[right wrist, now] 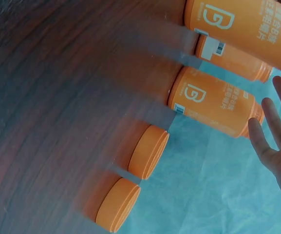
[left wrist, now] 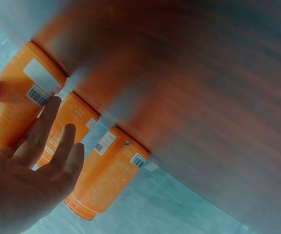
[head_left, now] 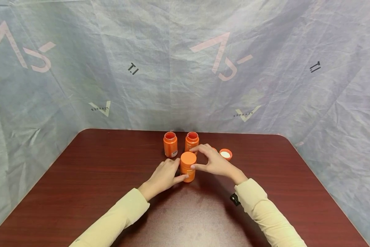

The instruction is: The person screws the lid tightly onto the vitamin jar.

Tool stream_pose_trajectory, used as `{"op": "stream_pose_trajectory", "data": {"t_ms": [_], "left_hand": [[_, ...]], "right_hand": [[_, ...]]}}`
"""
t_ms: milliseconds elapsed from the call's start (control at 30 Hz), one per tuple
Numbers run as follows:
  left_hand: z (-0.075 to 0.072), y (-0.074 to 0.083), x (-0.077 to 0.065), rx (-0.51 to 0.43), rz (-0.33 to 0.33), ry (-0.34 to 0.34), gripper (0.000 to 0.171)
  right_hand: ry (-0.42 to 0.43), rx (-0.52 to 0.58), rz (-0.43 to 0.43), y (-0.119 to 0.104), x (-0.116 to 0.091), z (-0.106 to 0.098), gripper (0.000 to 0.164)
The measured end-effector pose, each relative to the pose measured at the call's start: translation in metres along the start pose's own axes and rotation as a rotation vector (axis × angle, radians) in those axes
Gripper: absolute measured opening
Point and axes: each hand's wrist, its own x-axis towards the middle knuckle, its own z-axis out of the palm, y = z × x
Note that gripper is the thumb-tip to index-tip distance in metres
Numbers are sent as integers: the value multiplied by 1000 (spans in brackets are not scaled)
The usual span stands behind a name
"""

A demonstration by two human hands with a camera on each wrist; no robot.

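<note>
An orange bottle (head_left: pixel 188 174) with its lid (head_left: pixel 188 158) on stands upright between the hands. My left hand (head_left: pixel 163 175) holds its body, thumb at the front and fingers at the left side. The right hand (head_left: pixel 215 162) pinches at the lid, its thumb on the near edge and index finger at the far edge. In the right wrist view the other fingers (right wrist: pixel 275 124) of this hand spread out straight past the lid. Behind stand two uncapped orange bottles, one (head_left: pixel 170 146) at left and the other (head_left: pixel 191 140) partly hidden by the right hand.
To the right, a loose orange lid (head_left: pixel 225 154) lies with its white inside up. A second lid (right wrist: pixel 148 152) lies beside it, mostly hidden behind the right hand in the head view. A grey printed sheet (head_left: pixel 172 85) hangs behind the dark red wooden table (head_left: pixel 110 161).
</note>
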Motion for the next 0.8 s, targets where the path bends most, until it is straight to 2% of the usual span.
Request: {"op": "stream_pose_trajectory", "data": {"t_ms": [467, 600, 800], "left_hand": [[-4, -12, -9, 5, -42, 40, 64], [-6, -17, -11, 12, -52, 56, 59], [-10, -27, -15, 16, -78, 72, 51]], "right_hand": [[58, 35, 95, 17, -6, -13, 36], [93, 12, 126, 25, -8, -15, 35], [132, -38, 120, 37, -9, -19, 35]]}}
